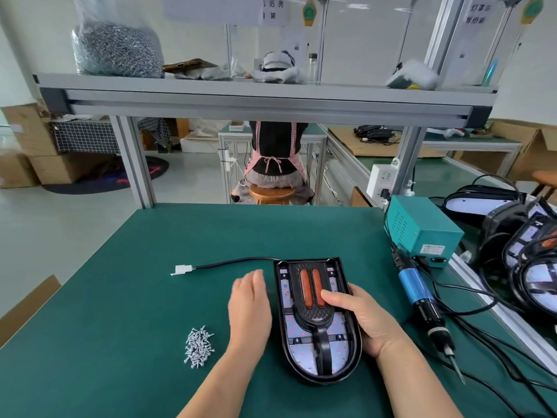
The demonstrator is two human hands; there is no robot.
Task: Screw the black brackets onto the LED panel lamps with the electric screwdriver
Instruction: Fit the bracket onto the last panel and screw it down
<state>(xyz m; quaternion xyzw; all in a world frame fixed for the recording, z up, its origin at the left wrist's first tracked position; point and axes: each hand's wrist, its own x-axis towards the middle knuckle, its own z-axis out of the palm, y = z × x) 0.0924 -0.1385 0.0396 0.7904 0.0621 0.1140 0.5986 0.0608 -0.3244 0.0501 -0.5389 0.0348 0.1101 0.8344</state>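
lamp [319,321]: stiff plastic shell, probably light; best held by its rim.
right hand [361,318]: clamped on the right rim, thumb pressing the bracket [313,300].
left hand [248,306]: fingers loose, holding nothing.

A factory assembly workshop is indicated: green-matted workbenches [150,297], an electric screwdriver [411,285] laid beside a power box [422,224], a bag of screws [117,49] kept on the shelf [271,95], cardboard boxes [45,164] stacked behind.

LED panel lamp [301,357] lying flat near tabletop's [144,297] front edge, black bracket [313,315] seated on top; blue electric screwdriver [413,286] lying along right edge; loose screws [199,346] heaped front-left.
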